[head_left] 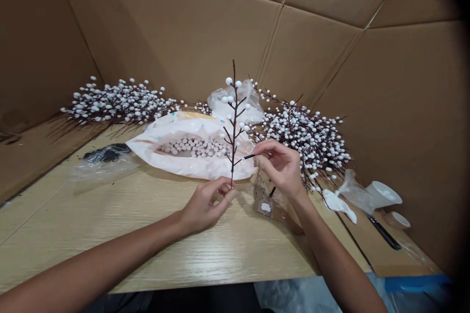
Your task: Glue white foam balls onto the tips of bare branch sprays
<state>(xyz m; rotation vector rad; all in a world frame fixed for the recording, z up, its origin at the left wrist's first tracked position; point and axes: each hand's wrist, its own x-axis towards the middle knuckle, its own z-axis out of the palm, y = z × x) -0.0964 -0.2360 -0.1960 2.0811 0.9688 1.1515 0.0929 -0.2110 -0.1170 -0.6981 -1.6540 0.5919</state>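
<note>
My left hand is closed, pinching the bottom of a dark brown artificial berry branch that stands upright. White berries sit on some upper twigs, while several lower twig ends are bare. Between the fingertips of my right hand is a thin black stick with a pale tip. That tip meets or nearly meets a low right twig of the branch. Behind the branch lies an open white plastic bag holding many loose white berries. Below my right hand is a small brown holder with a white patch.
Piles of finished-looking berry branches lie at back left and right. A clear bag stands behind. At right are a white cup, a tape roll and a black-handled knife. Cardboard walls enclose the table.
</note>
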